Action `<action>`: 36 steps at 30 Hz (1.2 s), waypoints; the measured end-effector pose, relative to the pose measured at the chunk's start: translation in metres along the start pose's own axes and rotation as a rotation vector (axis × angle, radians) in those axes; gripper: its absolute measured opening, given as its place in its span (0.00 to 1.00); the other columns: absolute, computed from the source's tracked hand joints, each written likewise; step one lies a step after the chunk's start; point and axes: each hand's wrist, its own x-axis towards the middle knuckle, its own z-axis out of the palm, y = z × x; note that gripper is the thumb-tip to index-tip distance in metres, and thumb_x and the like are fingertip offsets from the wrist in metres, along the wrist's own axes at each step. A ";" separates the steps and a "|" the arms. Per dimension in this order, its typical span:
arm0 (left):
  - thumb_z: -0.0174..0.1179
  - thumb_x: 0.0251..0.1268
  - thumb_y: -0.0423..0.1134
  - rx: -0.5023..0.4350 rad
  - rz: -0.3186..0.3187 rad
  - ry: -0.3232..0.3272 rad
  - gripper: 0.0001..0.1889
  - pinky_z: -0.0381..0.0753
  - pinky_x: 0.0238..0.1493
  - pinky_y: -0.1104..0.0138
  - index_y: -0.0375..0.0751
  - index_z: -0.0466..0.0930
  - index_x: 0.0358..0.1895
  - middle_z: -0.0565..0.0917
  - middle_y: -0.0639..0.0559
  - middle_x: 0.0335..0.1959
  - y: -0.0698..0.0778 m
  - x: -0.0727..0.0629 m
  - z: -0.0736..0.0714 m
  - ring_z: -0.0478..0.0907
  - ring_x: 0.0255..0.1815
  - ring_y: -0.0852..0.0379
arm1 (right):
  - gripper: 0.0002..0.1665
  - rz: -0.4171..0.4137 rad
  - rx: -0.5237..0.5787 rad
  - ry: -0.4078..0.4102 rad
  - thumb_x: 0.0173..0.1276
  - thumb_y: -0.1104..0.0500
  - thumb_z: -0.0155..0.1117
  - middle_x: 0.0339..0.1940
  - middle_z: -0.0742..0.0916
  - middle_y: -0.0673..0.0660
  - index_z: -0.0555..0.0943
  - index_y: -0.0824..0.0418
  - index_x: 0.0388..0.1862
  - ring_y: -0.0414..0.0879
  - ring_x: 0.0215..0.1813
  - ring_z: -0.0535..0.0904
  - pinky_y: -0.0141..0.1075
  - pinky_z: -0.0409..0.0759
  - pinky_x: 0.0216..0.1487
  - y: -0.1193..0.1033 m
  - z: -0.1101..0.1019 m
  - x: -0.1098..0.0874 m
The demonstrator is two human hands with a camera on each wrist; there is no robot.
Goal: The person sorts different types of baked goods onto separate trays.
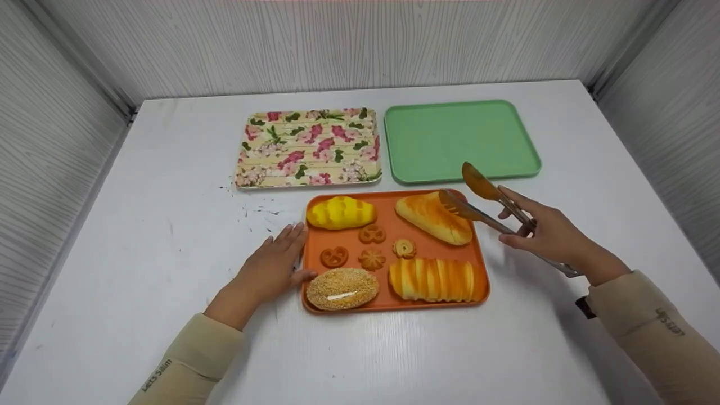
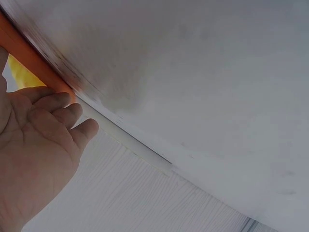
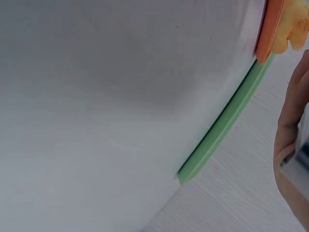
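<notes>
"Lets" can be read on both sleeves [image 1: 194, 349]; the word after it is less clear. Parted tongs [image 1: 479, 183] are held in the grip of the right hand [image 1: 554, 233], one tip over the long loaf [image 1: 433, 216] on the orange tray [image 1: 386, 205]. Nothing is gripped by the left hand [image 1: 269, 267], placed at the tray's edge; its palm [image 2: 38, 140] is shown only from the left wrist.

Metal tongs [image 1: 488, 219] slant with arms spread, one end overlapping a golden loaf [image 1: 430, 218]. It lies diagonally on an orange tray [image 1: 386, 209].
</notes>
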 end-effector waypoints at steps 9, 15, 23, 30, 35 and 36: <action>0.53 0.66 0.60 -0.005 -0.006 -0.001 0.45 0.48 0.70 0.47 0.33 0.46 0.75 0.47 0.42 0.76 0.001 -0.001 -0.002 0.43 0.75 0.44 | 0.48 -0.029 0.008 -0.095 0.62 0.53 0.70 0.57 0.80 0.59 0.55 0.41 0.76 0.44 0.33 0.82 0.34 0.80 0.37 -0.006 0.002 -0.001; 0.53 0.66 0.59 -0.003 -0.003 0.006 0.45 0.48 0.70 0.47 0.32 0.47 0.75 0.48 0.41 0.76 0.001 -0.001 -0.001 0.44 0.75 0.43 | 0.46 -0.027 0.013 -0.122 0.62 0.50 0.69 0.58 0.80 0.58 0.57 0.41 0.75 0.42 0.35 0.83 0.37 0.80 0.40 -0.009 0.005 -0.001; 0.53 0.65 0.60 -0.003 -0.009 0.000 0.46 0.48 0.70 0.47 0.33 0.47 0.75 0.47 0.43 0.76 0.000 0.000 0.000 0.44 0.75 0.44 | 0.48 -0.106 -0.061 -0.095 0.62 0.56 0.70 0.58 0.79 0.61 0.57 0.45 0.76 0.39 0.30 0.82 0.34 0.80 0.37 -0.007 0.010 -0.001; 0.53 0.66 0.59 -0.008 -0.008 0.001 0.45 0.48 0.70 0.47 0.33 0.46 0.75 0.48 0.42 0.76 0.000 0.000 0.000 0.44 0.75 0.43 | 0.46 -0.076 -0.072 -0.087 0.63 0.53 0.69 0.44 0.82 0.55 0.57 0.42 0.76 0.42 0.25 0.79 0.33 0.79 0.29 -0.004 0.013 -0.003; 0.54 0.66 0.59 -0.013 -0.010 -0.002 0.45 0.47 0.70 0.48 0.33 0.46 0.75 0.47 0.42 0.76 0.001 0.000 0.000 0.43 0.75 0.43 | 0.44 -0.087 -0.059 -0.058 0.63 0.53 0.69 0.36 0.83 0.50 0.60 0.43 0.75 0.42 0.20 0.75 0.32 0.76 0.24 0.000 0.017 -0.004; 0.54 0.66 0.59 -0.012 -0.009 0.000 0.45 0.47 0.70 0.48 0.33 0.46 0.75 0.48 0.42 0.76 0.000 0.000 0.000 0.43 0.75 0.43 | 0.43 -0.096 -0.060 -0.046 0.63 0.54 0.69 0.35 0.83 0.50 0.61 0.44 0.75 0.42 0.20 0.74 0.32 0.75 0.23 0.001 0.018 -0.004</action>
